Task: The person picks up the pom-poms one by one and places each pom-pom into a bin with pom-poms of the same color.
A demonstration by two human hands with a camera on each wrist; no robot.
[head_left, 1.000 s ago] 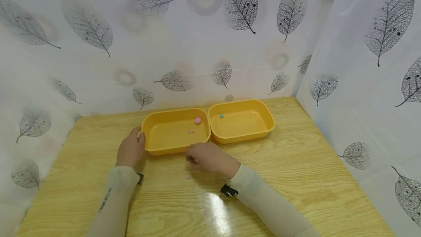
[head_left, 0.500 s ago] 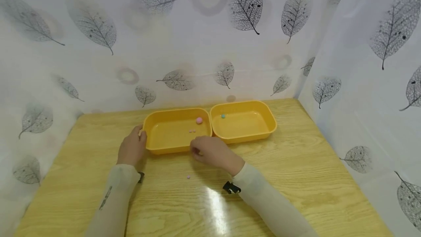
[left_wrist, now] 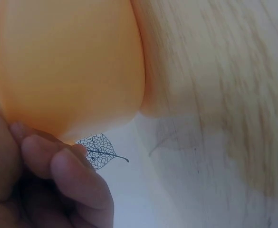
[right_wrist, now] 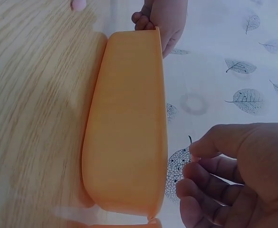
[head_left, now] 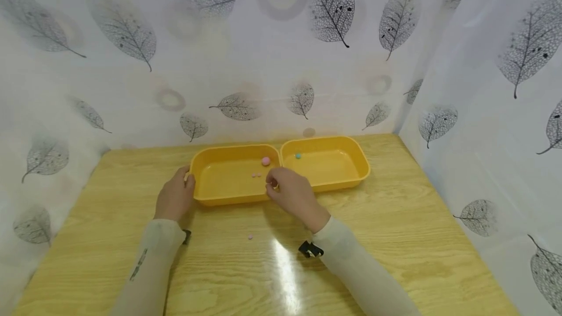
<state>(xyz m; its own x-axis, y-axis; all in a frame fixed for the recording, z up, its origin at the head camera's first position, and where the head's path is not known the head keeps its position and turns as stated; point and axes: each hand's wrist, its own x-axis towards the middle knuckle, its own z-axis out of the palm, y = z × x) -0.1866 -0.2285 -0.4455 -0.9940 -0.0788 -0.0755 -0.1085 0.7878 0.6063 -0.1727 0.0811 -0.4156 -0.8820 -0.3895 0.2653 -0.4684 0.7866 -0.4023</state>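
Observation:
My left hand (head_left: 175, 195) grips the left end of the left yellow tray (head_left: 224, 199), its thumb and fingers pinching the rim in the left wrist view. Over that tray's front right corner is my right hand (head_left: 293, 193). Its thumb and forefinger pinch a small pink bead (right_wrist: 196, 158), mostly hidden by the fingertips. Inside the left tray lie a larger pink ball (head_left: 265, 161) and two small pink beads (head_left: 256, 175). Another small pink bead (head_left: 250, 236) lies on the table in front.
A second yellow tray (head_left: 327, 187) stands against the left one's right end and holds a small blue-green bead (head_left: 298, 156). Both are near the back of the wooden table (head_left: 210, 272). A leaf-patterned white sheet (head_left: 263, 62) rises behind and at both sides.
My right hand has risen from the table before the left tray, moving away from me and slightly right to above its rim. The left hand keeps its grip on the tray.

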